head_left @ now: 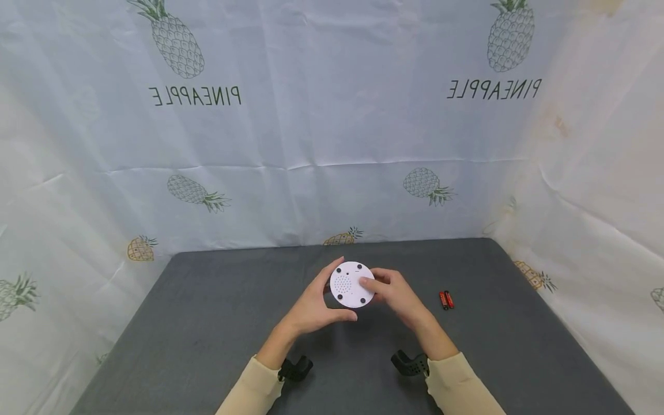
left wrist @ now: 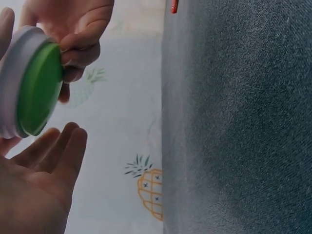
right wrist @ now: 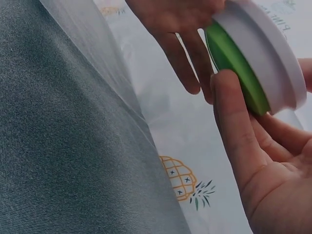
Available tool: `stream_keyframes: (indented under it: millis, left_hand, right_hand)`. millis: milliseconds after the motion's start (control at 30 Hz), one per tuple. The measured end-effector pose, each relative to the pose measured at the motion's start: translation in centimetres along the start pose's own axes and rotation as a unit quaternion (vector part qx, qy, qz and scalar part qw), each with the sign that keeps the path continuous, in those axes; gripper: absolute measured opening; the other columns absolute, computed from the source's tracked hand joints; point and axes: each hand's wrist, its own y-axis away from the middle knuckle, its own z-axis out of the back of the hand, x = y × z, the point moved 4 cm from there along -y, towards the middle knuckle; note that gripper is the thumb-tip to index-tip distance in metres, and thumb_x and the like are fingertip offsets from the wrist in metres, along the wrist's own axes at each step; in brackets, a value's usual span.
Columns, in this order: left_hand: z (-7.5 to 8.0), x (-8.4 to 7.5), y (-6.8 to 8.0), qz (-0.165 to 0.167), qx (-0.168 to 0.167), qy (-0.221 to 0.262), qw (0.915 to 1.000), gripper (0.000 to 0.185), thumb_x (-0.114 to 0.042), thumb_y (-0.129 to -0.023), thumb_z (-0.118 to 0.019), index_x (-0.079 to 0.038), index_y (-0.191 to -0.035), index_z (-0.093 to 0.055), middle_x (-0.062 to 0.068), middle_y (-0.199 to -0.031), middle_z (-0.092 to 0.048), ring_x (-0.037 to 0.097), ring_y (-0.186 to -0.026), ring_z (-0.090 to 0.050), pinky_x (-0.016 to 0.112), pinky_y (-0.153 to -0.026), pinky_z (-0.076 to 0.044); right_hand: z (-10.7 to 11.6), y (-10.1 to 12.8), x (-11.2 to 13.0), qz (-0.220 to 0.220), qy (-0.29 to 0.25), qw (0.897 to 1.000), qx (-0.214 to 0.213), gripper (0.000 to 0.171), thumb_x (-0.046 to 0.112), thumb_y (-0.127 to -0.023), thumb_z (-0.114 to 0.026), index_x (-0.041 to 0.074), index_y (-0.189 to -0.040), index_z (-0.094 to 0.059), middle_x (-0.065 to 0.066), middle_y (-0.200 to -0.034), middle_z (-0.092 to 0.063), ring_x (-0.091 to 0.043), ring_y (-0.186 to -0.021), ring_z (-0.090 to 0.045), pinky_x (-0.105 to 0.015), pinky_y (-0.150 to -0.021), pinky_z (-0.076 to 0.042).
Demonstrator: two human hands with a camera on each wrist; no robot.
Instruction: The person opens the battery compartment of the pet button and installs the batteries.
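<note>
A round white disc (head_left: 351,283) is held just above the grey table (head_left: 207,323), its underside facing up with a speaker grille and small black feet. The wrist views show a green face (left wrist: 41,87) on its other side. My left hand (head_left: 317,302) grips the disc's left edge, thumb below and fingers behind. My right hand (head_left: 390,291) holds the right edge, with one fingertip resting on the white underside. In the right wrist view the disc (right wrist: 258,53) sits between my right hand's fingers (right wrist: 234,122) and my left hand's fingers (right wrist: 183,53).
Two red batteries (head_left: 446,300) lie side by side on the table to the right of my hands. A white cloth printed with pineapples (head_left: 332,127) walls in the table at the back and both sides. Black wrist mounts (head_left: 411,363) sit at my sleeves.
</note>
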Motion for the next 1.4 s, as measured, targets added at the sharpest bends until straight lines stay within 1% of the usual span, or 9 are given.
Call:
stream_keyframes:
  millis: [133, 267, 400, 600, 767, 967, 1100, 1233, 1400]
  left_hand:
    - [-0.2, 0.0, 0.0, 0.003, -0.002, 0.002, 1.0000, 0.108, -0.022, -0.072, -0.095, -0.026, -0.159, -0.031, -0.001, -0.141, -0.051, 0.017, -0.119, -0.055, 0.037, -0.097, -0.045]
    - [-0.2, 0.0, 0.0, 0.003, -0.015, -0.006, 0.9999, 0.106, -0.024, -0.072, -0.095, -0.026, -0.158, -0.033, -0.002, -0.137, -0.053, 0.016, -0.116, -0.056, 0.036, -0.095, -0.045]
    - [0.1, 0.0, 0.0, -0.001, -0.038, -0.022, 0.9991, 0.105, -0.026, -0.072, -0.094, -0.024, -0.157, -0.033, -0.001, -0.138, -0.053, 0.017, -0.117, -0.055, 0.040, -0.096, -0.045]
    - [0.5, 0.1, -0.1, -0.012, -0.081, -0.034, 0.9961, 0.105, -0.025, -0.071, -0.095, -0.020, -0.157, -0.034, 0.004, -0.140, -0.052, 0.020, -0.118, -0.054, 0.047, -0.096, -0.044]
    - [0.4, 0.1, -0.1, -0.028, -0.107, -0.056, 0.9924, 0.104, -0.026, -0.071, -0.095, -0.018, -0.156, -0.036, 0.006, -0.142, -0.051, 0.023, -0.119, -0.055, 0.050, -0.096, -0.045]
    - [-0.2, -0.2, 0.0, -0.063, -0.123, -0.106, 0.9847, 0.104, -0.025, -0.071, -0.096, -0.012, -0.155, -0.036, 0.008, -0.138, -0.052, 0.023, -0.115, -0.056, 0.047, -0.091, -0.050]
    - [-0.4, -0.3, 0.0, -0.080, -0.136, -0.136, 0.9780, 0.105, -0.026, -0.069, -0.097, -0.008, -0.154, -0.036, 0.010, -0.137, -0.052, 0.023, -0.114, -0.057, 0.046, -0.089, -0.051]
    - [-0.5, -0.3, 0.0, -0.079, -0.138, -0.143, 0.9770, 0.105, -0.025, -0.068, -0.097, -0.006, -0.153, -0.037, 0.010, -0.137, -0.053, 0.023, -0.114, -0.057, 0.046, -0.089, -0.051]
    - [-0.5, -0.3, 0.0, -0.070, -0.132, -0.141, 0.9786, 0.105, -0.027, -0.068, -0.097, -0.011, -0.153, -0.037, 0.011, -0.137, -0.053, 0.023, -0.114, -0.058, 0.047, -0.090, -0.051]
  right_hand:
    - [-0.3, -0.1, -0.1, 0.000, -0.010, 1.000, 0.024, 0.045, 0.027, -0.101, -0.063, -0.009, -0.128, -0.061, -0.011, -0.106, -0.066, -0.020, -0.089, -0.065, -0.040, -0.081, -0.057]
    - [-0.5, 0.1, 0.2, 0.004, 0.009, 1.000, 0.009, 0.045, 0.029, -0.101, -0.064, -0.005, -0.130, -0.061, -0.012, -0.110, -0.066, -0.020, -0.090, -0.065, -0.044, -0.081, -0.057]
    - [-0.5, 0.4, 0.9, 0.025, 0.054, 0.997, -0.046, 0.043, 0.028, -0.098, -0.069, 0.001, -0.130, -0.063, -0.012, -0.115, -0.068, -0.021, -0.091, -0.066, -0.051, -0.081, -0.056]
    - [-0.6, 1.1, 2.3, 0.073, 0.124, 0.978, -0.152, 0.027, 0.019, -0.092, -0.076, 0.008, -0.116, -0.069, -0.008, -0.107, -0.068, -0.019, -0.089, -0.068, -0.036, -0.073, -0.056]
    - [-1.5, 1.7, 3.2, 0.084, 0.164, 0.965, -0.189, 0.022, 0.016, -0.089, -0.079, 0.009, -0.108, -0.069, -0.005, -0.103, -0.068, -0.020, -0.088, -0.067, -0.034, -0.070, -0.054]
    - [-2.4, 1.8, 3.1, 0.080, 0.187, 0.952, -0.231, 0.027, 0.014, -0.087, -0.082, 0.005, -0.109, -0.070, -0.008, -0.102, -0.067, -0.021, -0.087, -0.064, -0.034, -0.072, -0.053]
    - [-2.8, 1.9, 3.0, 0.066, 0.188, 0.948, -0.249, 0.031, 0.016, -0.086, -0.083, 0.002, -0.111, -0.070, -0.009, -0.103, -0.066, -0.022, -0.089, -0.063, -0.037, -0.075, -0.053]
    - [-3.1, 1.8, 2.8, 0.050, 0.181, 0.948, -0.257, 0.033, 0.016, -0.085, -0.083, 0.001, -0.112, -0.070, -0.010, -0.102, -0.065, -0.024, -0.089, -0.061, -0.037, -0.074, -0.052]
    - [-3.1, 1.6, 2.6, 0.034, 0.178, 0.947, -0.265, 0.033, 0.016, -0.084, -0.085, 0.000, -0.108, -0.068, -0.010, -0.097, -0.064, -0.023, -0.086, -0.060, -0.035, -0.072, -0.051]
